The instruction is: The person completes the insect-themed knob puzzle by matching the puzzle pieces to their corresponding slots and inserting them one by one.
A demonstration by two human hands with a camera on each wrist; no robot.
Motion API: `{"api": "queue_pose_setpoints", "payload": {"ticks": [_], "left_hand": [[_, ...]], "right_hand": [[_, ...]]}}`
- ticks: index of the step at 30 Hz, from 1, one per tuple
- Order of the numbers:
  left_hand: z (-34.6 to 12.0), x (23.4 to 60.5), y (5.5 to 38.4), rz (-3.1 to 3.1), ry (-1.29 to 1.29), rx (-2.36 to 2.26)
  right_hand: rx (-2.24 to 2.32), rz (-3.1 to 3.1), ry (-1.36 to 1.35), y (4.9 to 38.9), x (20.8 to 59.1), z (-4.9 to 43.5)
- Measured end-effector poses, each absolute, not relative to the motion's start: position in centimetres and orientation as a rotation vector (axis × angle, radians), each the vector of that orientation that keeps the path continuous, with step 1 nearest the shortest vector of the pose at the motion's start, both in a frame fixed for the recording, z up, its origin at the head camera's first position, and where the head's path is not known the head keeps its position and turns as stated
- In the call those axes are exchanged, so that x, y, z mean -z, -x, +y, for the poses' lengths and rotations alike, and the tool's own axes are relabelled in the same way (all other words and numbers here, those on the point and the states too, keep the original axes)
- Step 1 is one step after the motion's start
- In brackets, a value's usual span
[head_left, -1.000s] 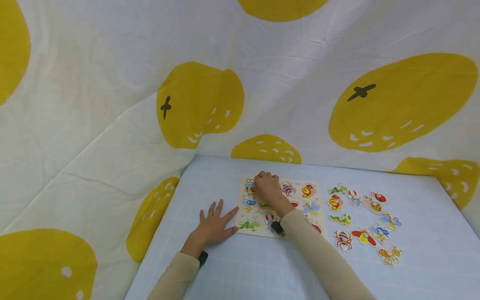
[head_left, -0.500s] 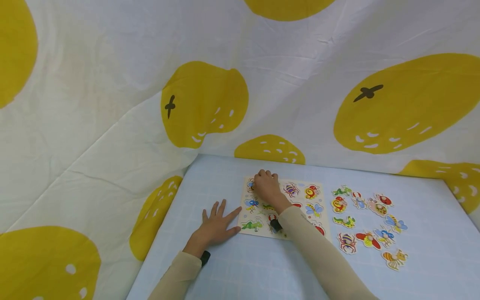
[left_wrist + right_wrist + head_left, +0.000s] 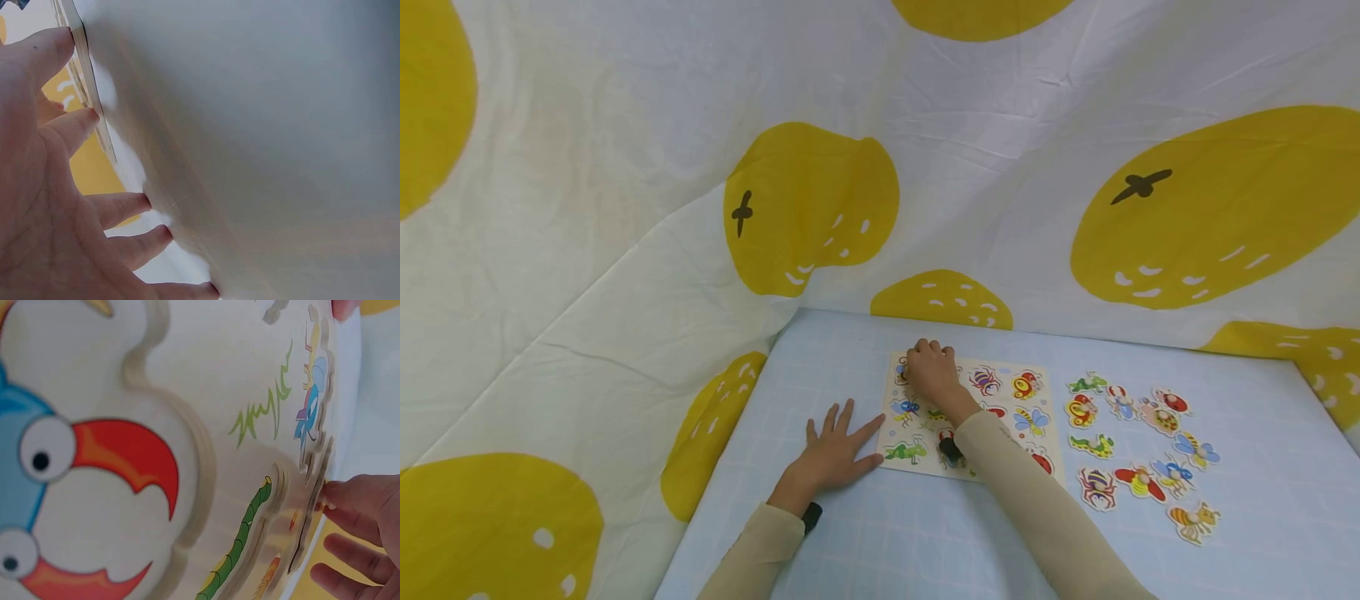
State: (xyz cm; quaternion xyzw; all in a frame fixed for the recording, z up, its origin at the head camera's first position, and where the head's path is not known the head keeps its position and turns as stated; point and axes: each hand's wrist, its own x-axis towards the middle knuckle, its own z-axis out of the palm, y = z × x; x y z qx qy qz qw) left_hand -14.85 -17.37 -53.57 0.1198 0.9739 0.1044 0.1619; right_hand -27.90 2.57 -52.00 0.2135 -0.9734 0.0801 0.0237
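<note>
A flat insect puzzle board [image 3: 891, 433] with cut-out pictures lies on the table. My left hand [image 3: 831, 454] rests to its left, fingers spread; in the left wrist view, the thumb and index fingertip [image 3: 90, 116] touch the board's edge. My right hand [image 3: 932, 371] is over the board's far left corner and partly covers the bee picture. In the right wrist view, its thumb and index finger pinch a thin puzzle piece [image 3: 310, 509], seen nearly edge-on close over the board. The picture on that piece is hidden.
Right of the board lie several loose insect pieces with small knobs, among them a caterpillar [image 3: 1092, 446], a spider [image 3: 1097, 489] and a bee [image 3: 1193, 522]. A pale blue checked cloth [image 3: 880, 542] covers the table. White fabric with yellow fruit prints [image 3: 820, 208] hangs behind and at left.
The head view has turned slightly, shifting the scene a little right. My right hand has edged left over the bee picture. My left hand stays at the board's edge.
</note>
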Motion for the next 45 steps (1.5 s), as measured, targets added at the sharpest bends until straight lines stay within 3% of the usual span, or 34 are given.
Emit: {"api": "queue_pose_setpoints", "payload": {"ticks": [35, 45], "left_hand": [[-16.9, 53.2, 14.8, 2.786, -0.353, -0.308], [-17.1, 53.4, 14.8, 2.782, -0.321, -0.288]], "right_hand": [[-0.34, -3.079, -0.603, 27.8, 52.4, 3.2], [-0.457, -2.958, -0.642, 26.7, 50.3, 5.5]]}}
